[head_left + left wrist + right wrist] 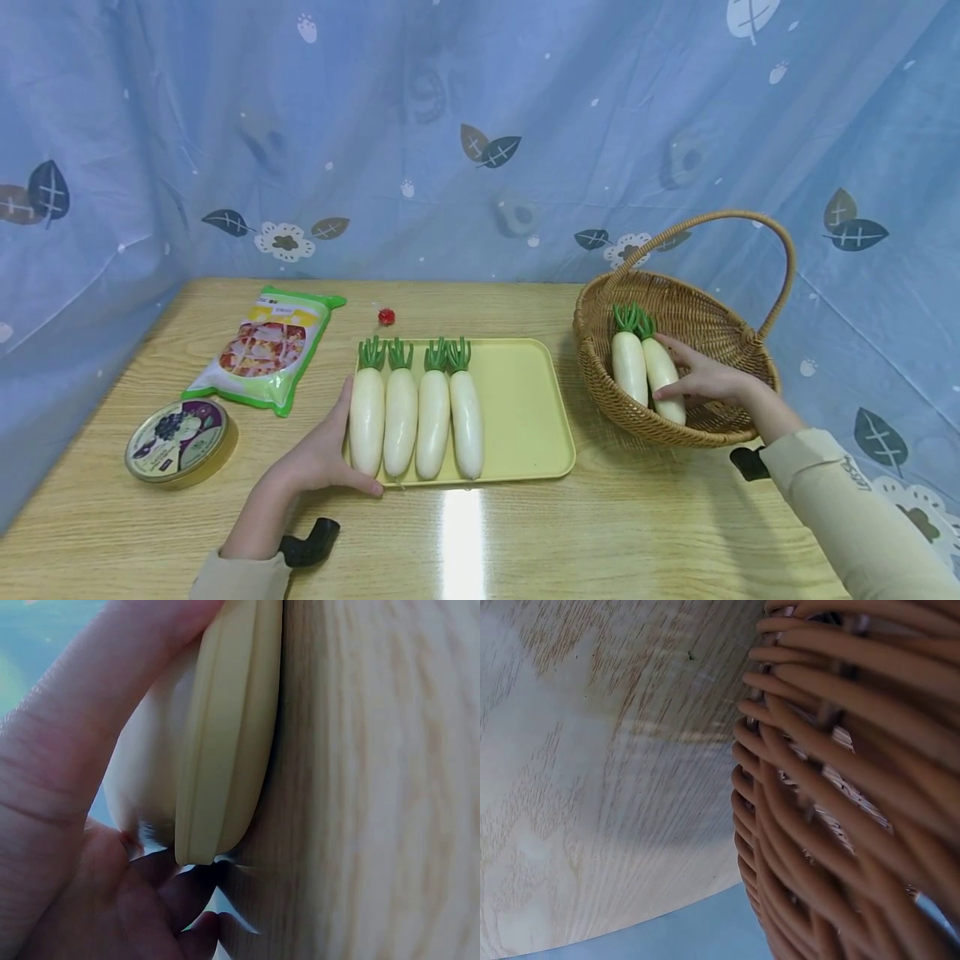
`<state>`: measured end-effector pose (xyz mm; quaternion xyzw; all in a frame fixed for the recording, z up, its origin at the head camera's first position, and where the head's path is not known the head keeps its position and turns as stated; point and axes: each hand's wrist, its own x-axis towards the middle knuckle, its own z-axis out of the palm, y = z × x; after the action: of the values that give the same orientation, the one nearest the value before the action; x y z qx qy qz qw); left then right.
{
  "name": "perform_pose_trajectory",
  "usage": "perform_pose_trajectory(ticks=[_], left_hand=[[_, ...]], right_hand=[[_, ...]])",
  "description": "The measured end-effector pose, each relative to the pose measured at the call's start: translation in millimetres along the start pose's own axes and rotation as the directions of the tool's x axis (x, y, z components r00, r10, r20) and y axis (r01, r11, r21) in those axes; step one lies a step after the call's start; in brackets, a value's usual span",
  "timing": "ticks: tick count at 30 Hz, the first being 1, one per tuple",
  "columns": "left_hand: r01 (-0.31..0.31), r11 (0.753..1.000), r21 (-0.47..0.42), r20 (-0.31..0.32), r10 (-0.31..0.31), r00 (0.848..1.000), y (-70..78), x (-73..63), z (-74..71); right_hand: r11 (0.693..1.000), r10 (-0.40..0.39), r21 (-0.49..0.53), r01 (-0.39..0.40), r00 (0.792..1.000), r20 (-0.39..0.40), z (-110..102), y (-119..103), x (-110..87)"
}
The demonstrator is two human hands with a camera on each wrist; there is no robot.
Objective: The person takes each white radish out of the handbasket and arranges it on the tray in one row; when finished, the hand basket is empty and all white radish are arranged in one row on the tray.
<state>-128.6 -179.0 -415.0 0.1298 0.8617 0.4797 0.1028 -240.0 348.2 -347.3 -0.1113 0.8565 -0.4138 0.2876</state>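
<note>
My left hand grips the left front corner of a yellow tray, thumb along the front rim. The left wrist view shows the tray's edge close up, fingers at its far side. Several white radishes with green tops lie side by side on the tray's left half. At the right, my right hand reaches into a wicker basket and holds a white radish, thumb and fingers on either side. Another radish lies left of it in the basket. The right wrist view shows only the basket's weave and the table.
Left of the tray lie a green-edged food bag and a round tin. A small red object sits behind the tray. The basket's tall handle arches over its opening. A blue patterned curtain hangs behind the wooden table.
</note>
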Motion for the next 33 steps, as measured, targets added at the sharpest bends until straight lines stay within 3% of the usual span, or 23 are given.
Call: perform_pose_trajectory(ticks=[33], left_hand=[[0.006,1.000,0.005,-0.001,-0.006,1.000,-2.9,1.8,-0.6]], right_hand=[[0.996,-0.028,0.085,0.033,0.997,-0.069,-4,-6,-9.3]])
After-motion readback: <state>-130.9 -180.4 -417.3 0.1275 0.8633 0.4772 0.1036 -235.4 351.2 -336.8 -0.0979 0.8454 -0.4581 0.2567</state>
